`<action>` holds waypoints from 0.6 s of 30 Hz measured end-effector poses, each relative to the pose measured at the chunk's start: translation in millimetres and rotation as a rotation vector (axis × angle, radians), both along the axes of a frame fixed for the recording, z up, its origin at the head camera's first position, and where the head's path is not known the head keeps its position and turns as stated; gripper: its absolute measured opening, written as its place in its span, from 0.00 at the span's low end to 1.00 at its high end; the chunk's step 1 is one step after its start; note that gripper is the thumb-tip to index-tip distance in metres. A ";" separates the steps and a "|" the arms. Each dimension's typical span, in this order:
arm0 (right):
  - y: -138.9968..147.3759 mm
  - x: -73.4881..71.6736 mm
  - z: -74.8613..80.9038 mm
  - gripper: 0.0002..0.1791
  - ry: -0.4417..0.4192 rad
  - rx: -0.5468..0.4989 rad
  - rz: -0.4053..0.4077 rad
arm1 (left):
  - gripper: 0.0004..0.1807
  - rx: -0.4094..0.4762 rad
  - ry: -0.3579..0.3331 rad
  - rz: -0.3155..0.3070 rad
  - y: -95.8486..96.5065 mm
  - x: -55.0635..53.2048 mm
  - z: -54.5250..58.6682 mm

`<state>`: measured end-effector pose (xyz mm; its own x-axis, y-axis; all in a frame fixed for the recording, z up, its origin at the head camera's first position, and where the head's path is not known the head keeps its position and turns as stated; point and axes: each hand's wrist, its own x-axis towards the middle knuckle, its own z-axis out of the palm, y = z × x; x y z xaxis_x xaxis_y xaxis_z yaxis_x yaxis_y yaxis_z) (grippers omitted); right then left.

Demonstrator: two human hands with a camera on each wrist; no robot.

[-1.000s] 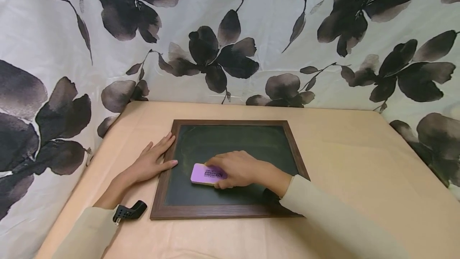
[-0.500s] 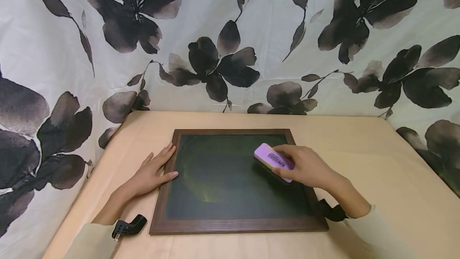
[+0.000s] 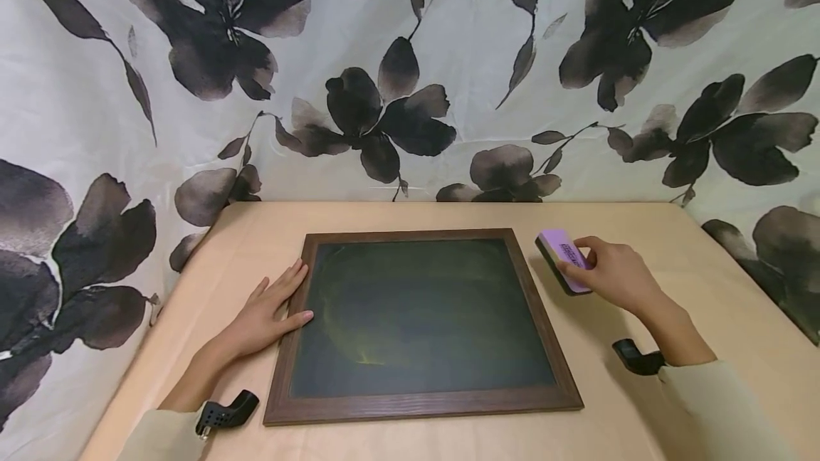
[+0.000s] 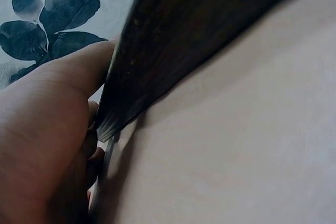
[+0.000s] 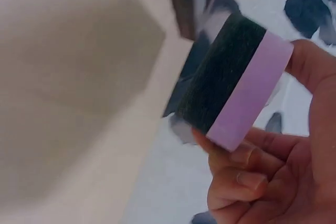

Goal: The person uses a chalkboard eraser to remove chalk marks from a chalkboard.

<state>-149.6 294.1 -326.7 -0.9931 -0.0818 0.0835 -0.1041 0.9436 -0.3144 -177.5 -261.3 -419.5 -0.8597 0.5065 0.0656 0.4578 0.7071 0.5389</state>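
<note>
A purple board eraser (image 3: 564, 256) with a dark felt underside is pinched between the thumb and fingers of my right hand (image 3: 615, 276), to the right of the chalkboard. Up close in the right wrist view, the eraser (image 5: 236, 82) hangs tilted above the table, its felt showing. The chalkboard (image 3: 423, 311) has a brown wooden frame and lies in the middle of the table; faint yellowish smears mark its dark surface. My left hand (image 3: 265, 315) rests with spread, straight fingers on the left side of the frame. In the left wrist view the frame's edge (image 4: 152, 51) crosses beside my thumb.
The light wooden-coloured table (image 3: 397, 215) reaches back to a white curtain (image 3: 487, 41) with dark printed flowers. Black wrist mounts (image 3: 227, 411) sit at both sleeves. A short yellow streak (image 3: 370, 360) shows near the board's lower left.
My right hand has carried the eraser from the board's lower left, across its surface, to beyond the right frame edge. My left hand keeps its place on the frame.
</note>
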 end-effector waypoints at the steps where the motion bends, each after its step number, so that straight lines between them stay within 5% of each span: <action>1: 4.5 -1.1 -3.3 0.35 -0.007 -0.002 -0.021 | 0.46 0.004 -0.005 0.002 -0.2 1.0 -1.4; 9: 17.9 -7.1 -25.4 0.39 -0.074 -0.023 -0.088 | 0.45 0.014 0.004 0.014 -0.5 6.8 -5.6; 18: 19.8 -5.8 -28.0 0.41 -0.096 0.048 -0.140 | 0.45 0.018 0.026 0.008 0.0 6.2 -3.3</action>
